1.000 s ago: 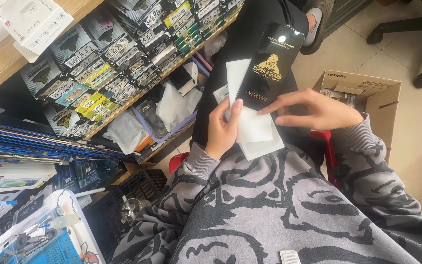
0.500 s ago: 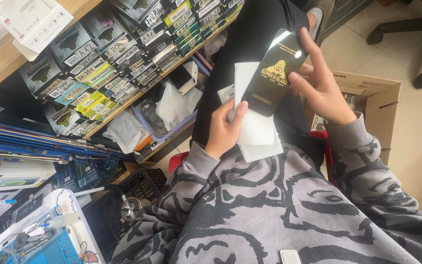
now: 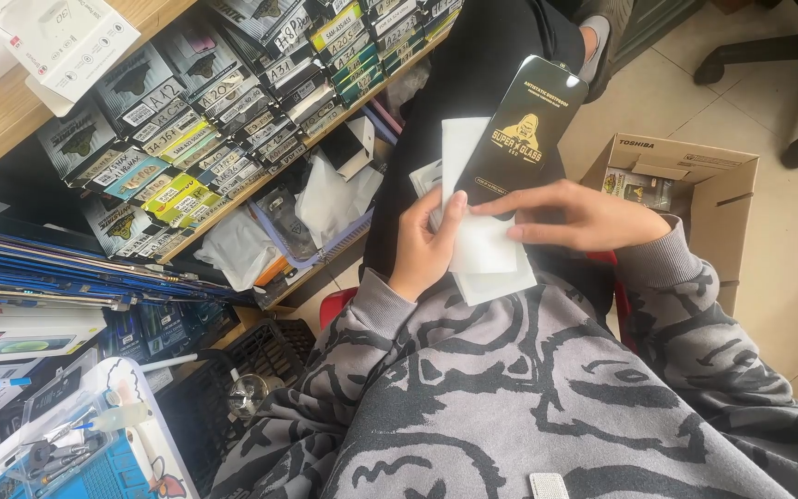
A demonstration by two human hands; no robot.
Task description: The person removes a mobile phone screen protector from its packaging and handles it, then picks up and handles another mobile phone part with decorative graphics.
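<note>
A black glossy screen protector sheet point(image 3: 524, 129) with a gold emblem stands tilted over my lap. Behind it lie white flat sleeves point(image 3: 482, 249), stacked and slightly fanned. My left hand point(image 3: 425, 245) grips the left edge of this stack, thumb along the white sleeve. My right hand point(image 3: 584, 217) comes in from the right, its fingers stretched across the lower end of the black sheet and touching it. Both arms wear a grey patterned sweatshirt.
An open cardboard box point(image 3: 695, 176) with small packages stands on the tiled floor at right. A wooden shelf point(image 3: 233, 120) at left holds several rows of boxed screen protectors. A tool tray point(image 3: 76, 444) sits at lower left. An office chair base point(image 3: 787, 65) is at upper right.
My right hand, which was raised along the right side of the black sheet half a second ago, has dropped and now lies flat across its lower end. The left hand has stayed put.
</note>
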